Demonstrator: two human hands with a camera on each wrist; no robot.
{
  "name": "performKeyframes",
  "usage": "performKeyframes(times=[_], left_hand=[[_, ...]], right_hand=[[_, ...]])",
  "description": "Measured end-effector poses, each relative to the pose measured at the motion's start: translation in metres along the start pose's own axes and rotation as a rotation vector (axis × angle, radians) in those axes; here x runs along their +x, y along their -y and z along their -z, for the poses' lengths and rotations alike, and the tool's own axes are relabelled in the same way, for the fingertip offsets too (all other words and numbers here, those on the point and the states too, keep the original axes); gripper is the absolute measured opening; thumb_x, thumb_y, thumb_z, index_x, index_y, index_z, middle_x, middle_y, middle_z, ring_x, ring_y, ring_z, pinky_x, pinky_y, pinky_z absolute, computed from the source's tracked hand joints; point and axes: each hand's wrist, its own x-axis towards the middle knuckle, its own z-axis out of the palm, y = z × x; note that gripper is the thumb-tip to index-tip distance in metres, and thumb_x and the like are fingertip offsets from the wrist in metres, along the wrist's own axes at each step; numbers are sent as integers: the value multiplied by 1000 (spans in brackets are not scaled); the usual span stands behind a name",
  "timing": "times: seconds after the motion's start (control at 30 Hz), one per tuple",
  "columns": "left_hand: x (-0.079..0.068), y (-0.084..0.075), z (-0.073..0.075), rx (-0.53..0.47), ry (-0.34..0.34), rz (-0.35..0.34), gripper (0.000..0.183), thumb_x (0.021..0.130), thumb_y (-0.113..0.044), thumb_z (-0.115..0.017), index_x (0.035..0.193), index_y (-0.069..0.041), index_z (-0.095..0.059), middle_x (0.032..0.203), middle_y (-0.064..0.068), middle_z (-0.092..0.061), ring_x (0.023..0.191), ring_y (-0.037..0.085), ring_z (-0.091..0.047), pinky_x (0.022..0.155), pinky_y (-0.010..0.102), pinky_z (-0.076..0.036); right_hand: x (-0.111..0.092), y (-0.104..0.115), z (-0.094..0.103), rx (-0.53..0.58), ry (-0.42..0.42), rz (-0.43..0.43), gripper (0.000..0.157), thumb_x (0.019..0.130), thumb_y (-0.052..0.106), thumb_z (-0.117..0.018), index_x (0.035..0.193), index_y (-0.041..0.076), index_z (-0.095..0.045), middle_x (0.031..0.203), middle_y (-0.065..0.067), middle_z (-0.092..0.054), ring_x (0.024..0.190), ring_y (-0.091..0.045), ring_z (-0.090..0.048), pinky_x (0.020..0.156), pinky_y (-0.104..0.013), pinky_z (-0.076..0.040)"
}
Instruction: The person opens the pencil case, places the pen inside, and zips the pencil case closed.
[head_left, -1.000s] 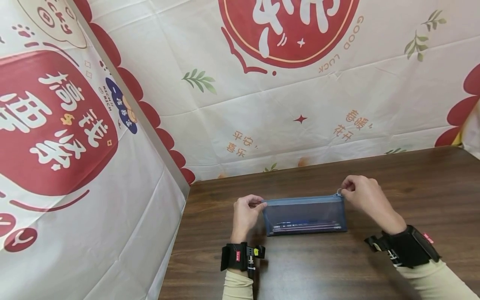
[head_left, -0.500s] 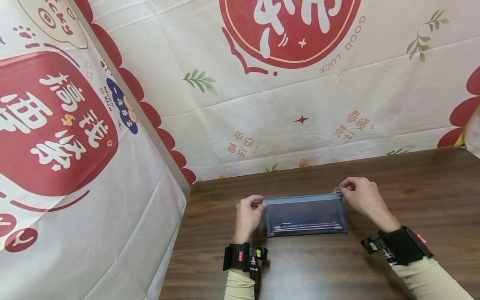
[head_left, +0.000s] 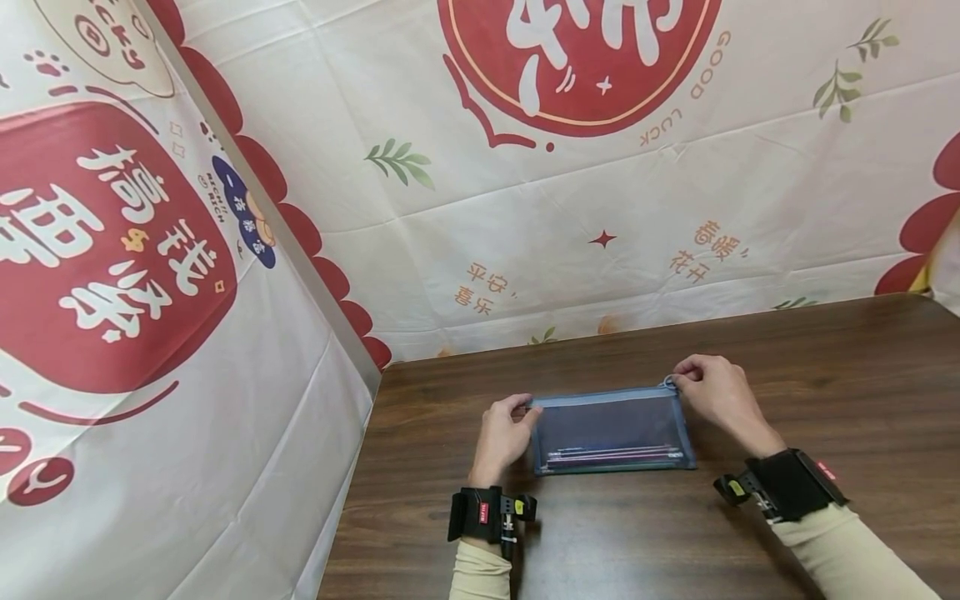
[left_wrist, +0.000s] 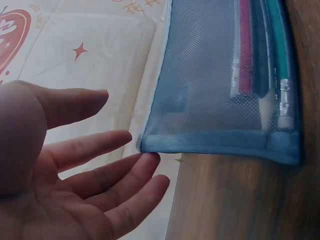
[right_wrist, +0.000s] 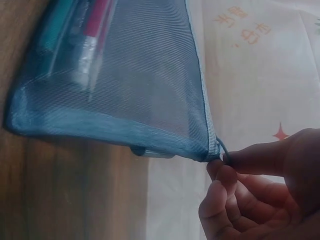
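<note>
A blue mesh zip pencil case [head_left: 611, 425] is on the table, its zipped edge at the far side. Pencils or pens, magenta and teal among them, lie along its bottom edge [left_wrist: 245, 55] and show through the mesh. My left hand [head_left: 504, 437] is at the left end of the case; in the left wrist view thumb and index finger are spread apart, and a fingertip touches the corner. At the other end, my right hand [head_left: 718, 400] pinches the ring-shaped zipper pull [right_wrist: 223, 148] between thumb and index finger.
The dark wood-grain table [head_left: 630, 542] lies under both hands. A white printed cloth [head_left: 585, 200] hangs behind its far edge, and another printed cloth [head_left: 225, 467] hangs along the left side. Both wrists carry black straps [head_left: 795, 485].
My right hand has moved slightly left with the zipper pull. My left hand has shifted a little right, its thumb now apart from the case. The case has stayed nearly in place.
</note>
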Motion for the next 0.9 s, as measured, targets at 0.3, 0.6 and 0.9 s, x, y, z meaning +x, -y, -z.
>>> performKeyframes(times=[0.3, 0.6, 0.9], left_hand=[[-4, -3, 0, 64, 162, 37, 50, 93, -36, -56, 134, -8, -55, 132, 17, -58, 116, 30, -55, 93, 50, -47], [-4, -15, -2, 157, 28, -75, 53, 99, -39, -43, 140, -6, -47, 145, 19, -44, 134, 29, -36, 108, 49, -33], [-8, -21, -18, 474, -184, -182, 55, 102, -38, -30, 149, -9, -31, 156, 18, -23, 143, 30, -9, 111, 60, -20]], right_hand=[[3, -10, -10, -14, 20, 14, 17, 87, 11, -59, 88, -2, -70, 73, -11, -66, 62, -19, -53, 53, -31, -39], [-7, 8, -10, 16, -95, 178, 32, 96, 21, -53, 103, -7, -67, 86, -22, -67, 74, -32, -59, 64, -50, -47], [-18, 35, -13, -99, -56, 300, 58, 100, 32, -39, 144, -6, -34, 148, -33, -30, 138, -45, -16, 108, -66, -13]])
